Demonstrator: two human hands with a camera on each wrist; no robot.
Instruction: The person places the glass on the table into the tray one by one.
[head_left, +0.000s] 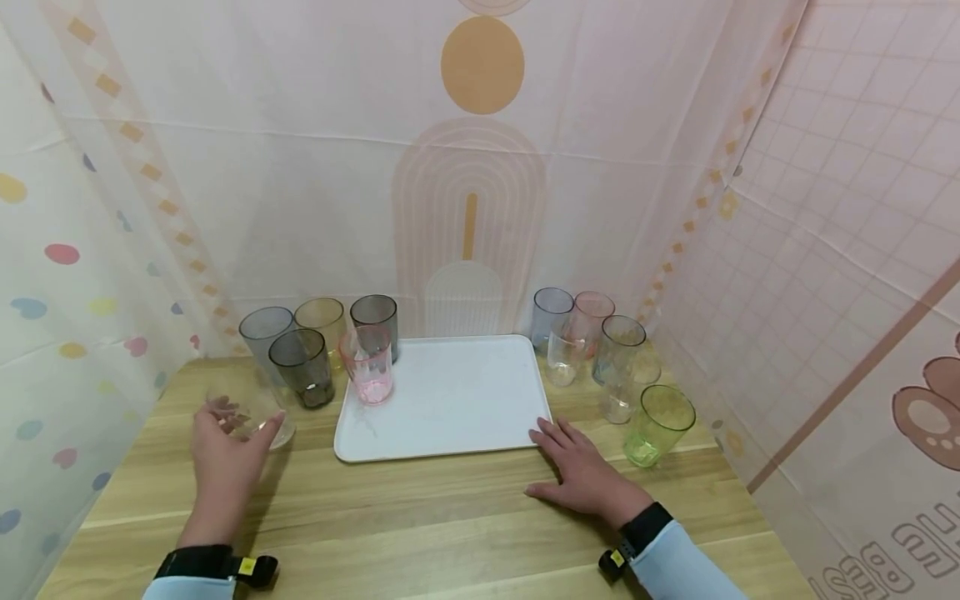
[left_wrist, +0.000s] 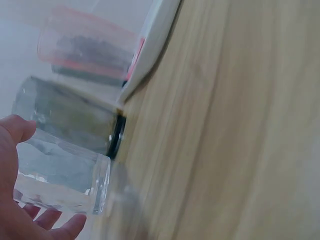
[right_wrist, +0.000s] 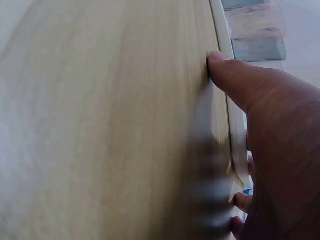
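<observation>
Barely started I'd say: only the pink cup (head_left: 367,364) sits on the white tray (head_left: 450,400), left hand (head_left: 222,457) gripping a clear cup (head_left: 251,417) on the worktop (head_left: 420,525), right hand (head_left: 581,471) flat and open by the tray's near right corner.

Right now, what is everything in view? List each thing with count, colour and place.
Clear cup: 1, colourless, left of tray, on table.
Pink cup: 1, on tray's back left corner.
Left cup group: 4, grey and amber, behind the clear cup.
Right cup group: about 6, mixed tints, right of tray.
Green cup: 1, front of right group.
Tray: 1, white, centre.
Table: 1, wood.
Left hand: grips clear cup.
Right hand: flat at tray's front right corner.
</observation>
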